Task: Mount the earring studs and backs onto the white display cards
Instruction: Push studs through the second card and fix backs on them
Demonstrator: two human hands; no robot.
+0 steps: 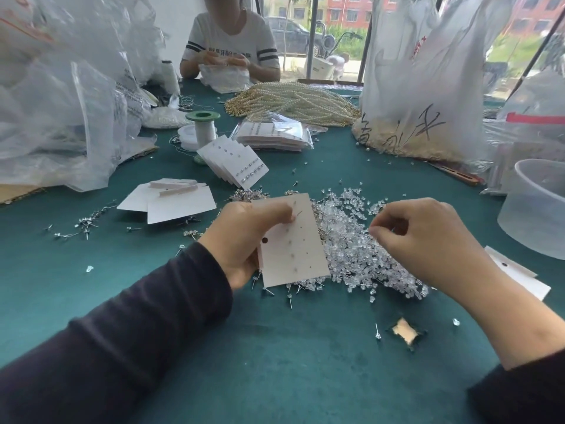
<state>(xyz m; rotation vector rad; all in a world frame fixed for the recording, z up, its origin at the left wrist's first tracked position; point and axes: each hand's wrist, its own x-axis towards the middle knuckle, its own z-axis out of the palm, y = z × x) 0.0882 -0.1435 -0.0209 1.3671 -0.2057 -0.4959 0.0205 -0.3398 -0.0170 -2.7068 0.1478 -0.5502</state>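
Above the green cloth [275, 362], your left hand [244, 243] is gripping a white display card [295, 255]; your right hand [428, 240], beside it, is pinching perhaps a stud [393, 229].

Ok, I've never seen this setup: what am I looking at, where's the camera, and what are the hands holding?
No machine here: a person works with bare hands, and the single picture comes from a camera on their head, looking down at a green table. The left hand grips a white card with punched holes. The right hand pinches something tiny, seemingly a stud. Between them lies a pile of clear backs; loose studs are scattered to the left. Blank cards and filled cards lie farther back, then pearl strands. A second person sits opposite.
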